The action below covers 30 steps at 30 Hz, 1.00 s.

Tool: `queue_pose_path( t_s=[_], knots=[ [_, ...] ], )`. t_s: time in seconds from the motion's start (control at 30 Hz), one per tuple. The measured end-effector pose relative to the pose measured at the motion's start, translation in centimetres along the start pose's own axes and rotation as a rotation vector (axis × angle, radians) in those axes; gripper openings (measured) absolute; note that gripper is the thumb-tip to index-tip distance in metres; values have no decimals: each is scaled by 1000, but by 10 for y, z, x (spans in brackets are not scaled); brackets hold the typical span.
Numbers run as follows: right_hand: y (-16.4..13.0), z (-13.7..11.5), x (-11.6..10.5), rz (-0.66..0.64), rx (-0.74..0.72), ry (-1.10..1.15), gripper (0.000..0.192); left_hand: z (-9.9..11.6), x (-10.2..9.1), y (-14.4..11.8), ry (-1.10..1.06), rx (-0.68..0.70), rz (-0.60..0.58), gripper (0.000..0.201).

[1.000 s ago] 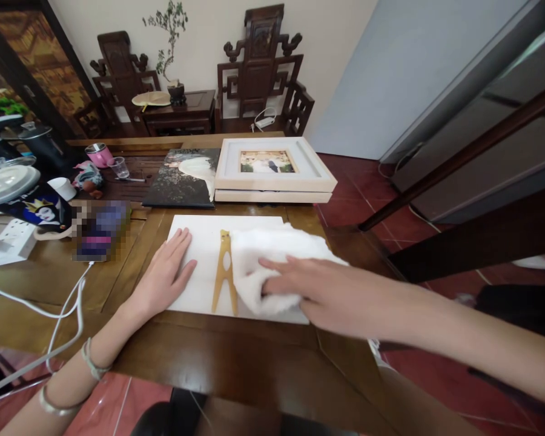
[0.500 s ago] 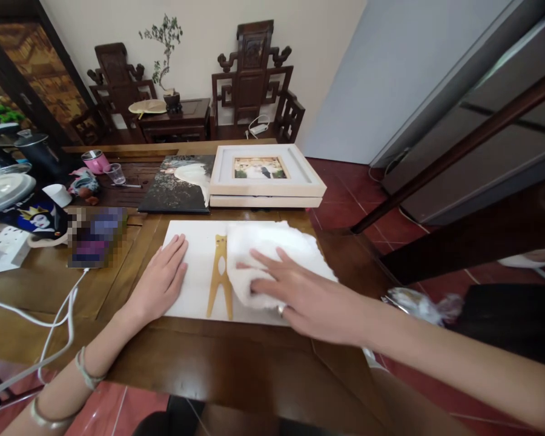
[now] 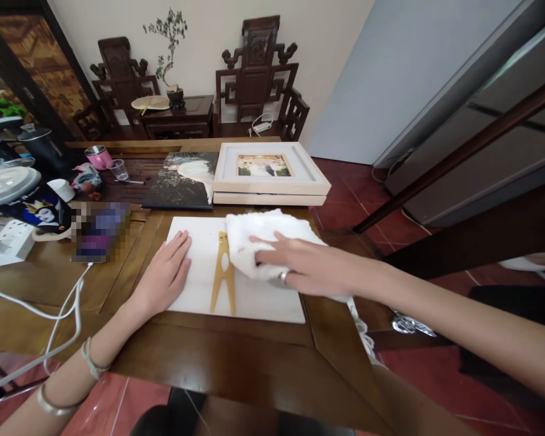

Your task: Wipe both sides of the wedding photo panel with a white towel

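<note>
Head view. The right hand [image 3: 300, 269] is lying flat on a white cloth [image 3: 258, 239], fingers stretched and slightly spread, pressing the cloth down onto a white board [image 3: 200, 284] rather than gripping it. The left hand [image 3: 166, 275] is resting palm-down on the board's left part, fingers straight and close together, holding nothing — it appears to be steadying the board. A yellow, peg-shaped stand [image 3: 223, 274] is lying on the board between the two hands, just beside the cloth's left edge.

Against the picture half a second ago, the right hand and the cloth are sitting farther up the board, toward its far right corner; a second ago they were nearer the front edge. The front right part of the board is now showing bare. The left hand is keeping its place throughout. Judged from this, the cloth is being wiped over the board in strokes away from the person, and the near part has already been passed over.

The board is lying on a brown wooden table [image 3: 236, 363], near its front edge. Beyond it are a dark photo print [image 3: 181, 181] and, touching it on the right, a stack of pale picture frames [image 3: 270, 175]. On the left part of the table are white cables [image 3: 63, 315], a pink cup [image 3: 99, 156] and a small clear cup [image 3: 119, 169]. Carved dark chairs [image 3: 254, 79] are standing against the far wall.
</note>
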State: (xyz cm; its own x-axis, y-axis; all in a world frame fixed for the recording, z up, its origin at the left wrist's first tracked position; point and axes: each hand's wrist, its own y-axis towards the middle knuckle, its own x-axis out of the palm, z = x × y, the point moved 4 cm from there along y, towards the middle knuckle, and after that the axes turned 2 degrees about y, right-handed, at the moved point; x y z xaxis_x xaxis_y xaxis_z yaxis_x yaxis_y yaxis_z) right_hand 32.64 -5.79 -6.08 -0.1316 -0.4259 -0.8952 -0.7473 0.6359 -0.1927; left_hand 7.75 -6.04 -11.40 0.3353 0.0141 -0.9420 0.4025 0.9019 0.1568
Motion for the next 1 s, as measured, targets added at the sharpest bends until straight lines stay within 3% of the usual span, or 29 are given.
queue_pose_path(
  t_s=[0.13, 0.23, 0.5, 0.67, 0.8, 1.0],
  knots=[
    [19, 27, 4, 138, -63, -83, 49, 0, -1, 0, -2, -3, 5, 51],
    [20, 26, 9, 200, -50, -110, 49, 1, -2, 0, -8, 2, 14, 51],
    [-29, -46, 38, 85, 1, 6, 49, -1, -1, -1, -44, 6, 28, 50],
    [-53, -77, 29, -70, -69, 87, 40, -3, 2, 0, -56, -10, 12, 50],
    [-46, -62, 9, -170, -52, 103, 47, -2, 1, 0, -50, -13, -1, 51],
    [-11, 5, 0, -13, 48, 27, 51, -2, 0, 0, -51, -19, -9, 51]
  ],
)
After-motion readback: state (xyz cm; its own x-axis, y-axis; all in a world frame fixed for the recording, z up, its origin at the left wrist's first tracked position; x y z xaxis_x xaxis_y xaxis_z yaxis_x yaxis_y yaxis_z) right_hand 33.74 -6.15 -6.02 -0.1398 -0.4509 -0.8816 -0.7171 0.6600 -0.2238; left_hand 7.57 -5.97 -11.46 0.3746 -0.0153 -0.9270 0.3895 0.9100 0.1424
